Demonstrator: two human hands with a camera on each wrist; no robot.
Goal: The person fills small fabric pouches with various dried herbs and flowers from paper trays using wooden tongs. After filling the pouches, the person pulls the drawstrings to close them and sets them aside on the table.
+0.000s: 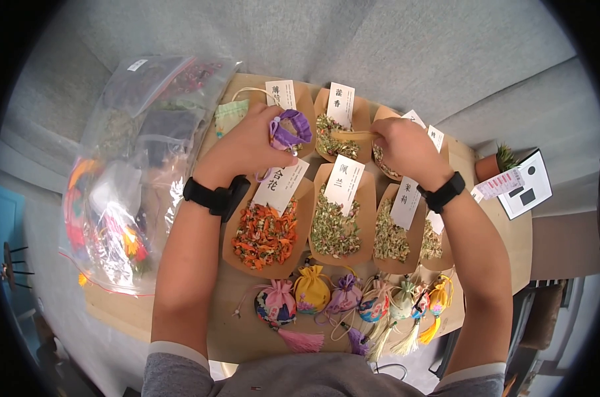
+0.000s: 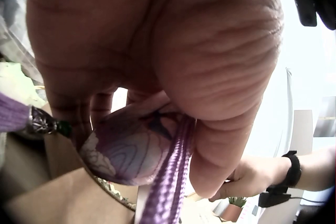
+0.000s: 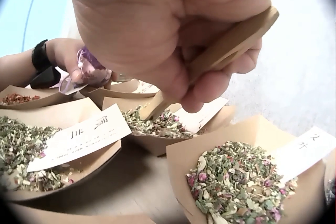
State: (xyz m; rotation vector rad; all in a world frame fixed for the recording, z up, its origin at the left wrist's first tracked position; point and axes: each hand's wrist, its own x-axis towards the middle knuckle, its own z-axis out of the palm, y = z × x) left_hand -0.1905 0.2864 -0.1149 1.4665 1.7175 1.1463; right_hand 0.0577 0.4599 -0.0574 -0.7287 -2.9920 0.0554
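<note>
My left hand holds a small purple drawstring pouch, its gathered mouth spread open and facing up. In the left wrist view the printed pouch sits between thumb and fingers, with a purple cord hanging in front and a tassel at the side. My right hand grips a wooden scoop that reaches left over a paper tray of dried herbs. In the right wrist view the tip of the wooden scoop is down at the herb mix, the handle across my palm.
Paper trays with labels stand in two rows; one has orange petals, another green herbs. Several finished tasselled pouches lie along the front edge. A large clear plastic bag covers the left side. A potted plant stands at right.
</note>
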